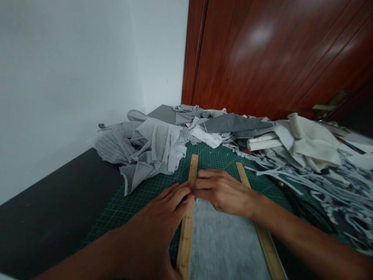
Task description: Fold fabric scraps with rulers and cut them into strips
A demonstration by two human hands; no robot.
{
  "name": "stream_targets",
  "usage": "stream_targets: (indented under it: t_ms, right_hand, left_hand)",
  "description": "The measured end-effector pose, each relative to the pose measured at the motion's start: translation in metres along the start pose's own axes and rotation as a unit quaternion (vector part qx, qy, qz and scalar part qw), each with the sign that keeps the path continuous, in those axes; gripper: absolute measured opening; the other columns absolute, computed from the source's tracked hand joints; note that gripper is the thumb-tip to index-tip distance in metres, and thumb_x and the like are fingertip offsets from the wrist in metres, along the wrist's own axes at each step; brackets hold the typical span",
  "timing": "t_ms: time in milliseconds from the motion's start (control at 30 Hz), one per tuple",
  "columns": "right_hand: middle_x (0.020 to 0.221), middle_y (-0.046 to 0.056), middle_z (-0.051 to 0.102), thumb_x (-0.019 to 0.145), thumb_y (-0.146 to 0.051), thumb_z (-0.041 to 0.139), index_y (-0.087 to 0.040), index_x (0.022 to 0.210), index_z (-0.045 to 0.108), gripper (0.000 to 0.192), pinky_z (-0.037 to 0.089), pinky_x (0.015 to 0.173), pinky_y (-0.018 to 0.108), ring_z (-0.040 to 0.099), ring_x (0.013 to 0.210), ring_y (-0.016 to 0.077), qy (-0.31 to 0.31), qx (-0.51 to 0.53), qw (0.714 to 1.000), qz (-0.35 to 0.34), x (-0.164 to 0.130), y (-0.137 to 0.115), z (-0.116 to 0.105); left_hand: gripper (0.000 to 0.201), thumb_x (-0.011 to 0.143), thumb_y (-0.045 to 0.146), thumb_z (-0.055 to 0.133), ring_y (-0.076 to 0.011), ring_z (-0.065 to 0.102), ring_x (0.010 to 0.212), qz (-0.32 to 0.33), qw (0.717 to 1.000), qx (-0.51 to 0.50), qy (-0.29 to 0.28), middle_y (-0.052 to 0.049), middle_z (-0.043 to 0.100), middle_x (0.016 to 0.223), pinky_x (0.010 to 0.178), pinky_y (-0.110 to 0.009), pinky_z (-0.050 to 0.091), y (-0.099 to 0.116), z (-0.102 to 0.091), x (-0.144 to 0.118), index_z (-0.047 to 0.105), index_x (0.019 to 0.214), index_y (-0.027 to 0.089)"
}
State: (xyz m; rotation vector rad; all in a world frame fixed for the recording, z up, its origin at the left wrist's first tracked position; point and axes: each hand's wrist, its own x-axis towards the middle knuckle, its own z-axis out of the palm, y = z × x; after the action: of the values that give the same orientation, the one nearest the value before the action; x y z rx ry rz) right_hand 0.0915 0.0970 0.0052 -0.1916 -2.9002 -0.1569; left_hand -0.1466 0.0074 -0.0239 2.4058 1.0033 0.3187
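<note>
A piece of grey fabric [224, 241] lies flat between two wooden rulers, the left ruler [186, 237] and the right ruler [264, 241]. My left hand [163, 212] rests with its fingers stretched out and their tips on the left ruler. At the far end of the fabric, beside that ruler, my right hand [221, 192] is closed with its fingers curled. Its fingertips meet those of my left hand. A small pale-blue bit shows under the right fingers; what they hold, if anything, is hidden. My right wrist passes over the right ruler.
A green cutting mat [215, 155] lies under the work on a dark table [58, 206]. Grey fabric scraps [157, 144] are heaped at the left. Cream cloth [314, 144] and tangled strips [340, 190] lie at the right, near black-handled scissors [303, 206]. A wall and a wooden door stand behind.
</note>
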Motion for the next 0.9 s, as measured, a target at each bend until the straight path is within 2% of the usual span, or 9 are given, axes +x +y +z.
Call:
stream_targets:
  t_ms: [133,267,367,467,600,700,767,900]
  right_hand:
    - [0.081,0.006,0.068,0.103,-0.002,0.047,-0.015,0.084,0.073,0.035,0.043,0.065,0.037,0.052,0.077,0.0227,0.038,-0.012,0.998,0.042,-0.008,0.011,-0.004]
    - [0.08,0.005,0.066,0.1,0.002,0.043,-0.016,0.083,0.073,0.039,0.042,0.064,0.037,0.051,0.075,0.0222,0.05,-0.008,0.998,0.048,-0.011,0.009,-0.007]
    - [0.079,0.005,0.066,0.1,0.002,0.044,-0.015,0.083,0.073,0.038,0.043,0.064,0.037,0.051,0.075,0.0217,0.044,-0.006,0.999,0.031,-0.009,0.003,-0.004]
    - [0.087,0.005,0.071,0.1,-0.001,0.051,-0.015,0.089,0.074,0.029,0.045,0.068,0.037,0.054,0.079,0.022,0.033,-0.007,0.999,0.016,-0.006,-0.001,0.001]
    - [0.089,0.004,0.073,0.099,-0.004,0.059,-0.016,0.091,0.074,0.02,0.044,0.068,0.039,0.055,0.082,0.023,0.023,-0.022,0.999,0.015,-0.003,0.002,0.005]
    - [0.082,0.005,0.07,0.099,-0.002,0.056,-0.014,0.088,0.074,0.024,0.042,0.066,0.039,0.053,0.08,0.0239,0.024,-0.036,0.999,0.033,-0.003,0.006,0.003]
    - [0.081,0.005,0.069,0.099,-0.001,0.055,-0.014,0.085,0.074,0.026,0.043,0.066,0.039,0.053,0.078,0.0236,0.023,-0.037,0.998,0.038,-0.003,0.006,0.002]
    - [0.092,0.003,0.075,0.101,-0.006,0.058,-0.017,0.089,0.074,0.022,0.045,0.07,0.037,0.055,0.082,0.0219,0.011,-0.024,1.0,0.013,-0.002,0.0,0.001]
  left_hand:
    - [0.144,0.056,0.076,0.088,-0.0439,0.019,0.161,0.015,1.0,-0.006,0.007,-0.019,0.016,0.177,0.132,-0.061,0.017,-0.015,0.01,-0.002,0.017,0.169,0.02]
    - [0.141,0.054,0.076,0.089,-0.0447,0.02,0.161,0.029,0.999,-0.008,0.018,-0.022,0.018,0.176,0.132,-0.059,0.017,-0.019,0.015,-0.001,0.025,0.165,0.017]
    - [0.136,0.053,0.076,0.09,-0.0467,0.025,0.159,0.035,0.999,-0.02,0.034,-0.023,0.029,0.172,0.132,-0.06,0.018,-0.015,0.012,0.001,0.032,0.161,0.017]
    - [0.132,0.053,0.077,0.09,-0.0485,0.03,0.156,0.032,0.998,-0.038,0.042,-0.02,0.038,0.168,0.132,-0.061,0.019,-0.012,0.009,0.002,0.037,0.16,0.021]
    - [0.133,0.052,0.079,0.089,-0.0497,0.031,0.155,0.027,0.998,-0.044,0.044,-0.018,0.039,0.168,0.131,-0.062,0.02,-0.014,0.01,0.001,0.037,0.16,0.022]
    - [0.131,0.052,0.077,0.09,-0.0502,0.031,0.155,0.027,0.998,-0.044,0.046,-0.02,0.039,0.167,0.131,-0.063,0.022,-0.013,0.008,0.001,0.038,0.159,0.021]
    - [0.124,0.057,0.076,0.088,-0.0485,0.031,0.156,0.027,0.998,-0.044,0.042,-0.017,0.041,0.167,0.131,-0.06,0.023,-0.011,0.006,0.001,0.04,0.159,0.024]
    - [0.121,0.06,0.074,0.087,-0.0466,0.03,0.157,0.021,0.998,-0.04,0.032,-0.015,0.041,0.167,0.132,-0.059,0.021,-0.007,0.004,0.002,0.039,0.16,0.024]
